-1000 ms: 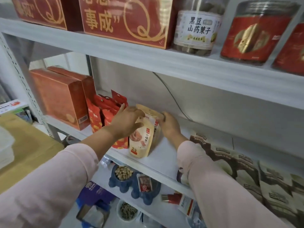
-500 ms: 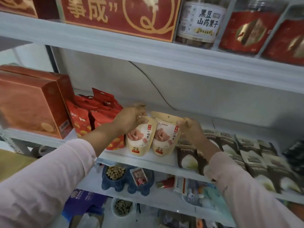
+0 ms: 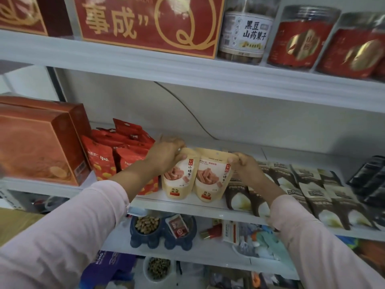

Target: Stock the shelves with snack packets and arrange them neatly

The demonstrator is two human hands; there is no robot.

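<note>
**A:** All the action was on the white metal middle shelf (image 3: 187, 207). The left hand (image 3: 166, 155) had its fingers curled over the top left corner of the left cream pouch (image 3: 179, 180), a plastic stand-up bag printed with pink sticks, and gripped it there.

**B:** And the right hand (image 3: 246, 165) pinched the top right corner of the right cream pouch (image 3: 212, 180), which had the same print and shape. Neither hand was loose.

**A:** Where did the pair sit?

**B:** They stood upright, side by side and touching, near the shelf's front edge, with their printed faces toward the camera. At nine o'clock from them stood the glossy red snack packets (image 3: 104, 161), several deep, the nearest just beside the left cream pouch. Further out at nine o'clock was the big orange cardboard box (image 3: 37, 147).

**A:** And at three o'clock?

**B:** There lay the dark brown packets with white patches (image 3: 325, 197), tilted back in overlapping rows. Whether the first one touched the right cream pouch I couldn't tell, because the join was hidden. Beyond them, at the far end, were the black packets (image 3: 368, 178).

**A:** Up at twelve o'clock, on the shelf above, was the red gift box with gold characters (image 3: 145, 24). The clear round jar with a white label (image 3: 248, 36) stood at its three o'clock.

**B:** At six o'clock, one shelf down, the blue double bowl (image 3: 145, 238) held nuts and a red sachet.
</note>
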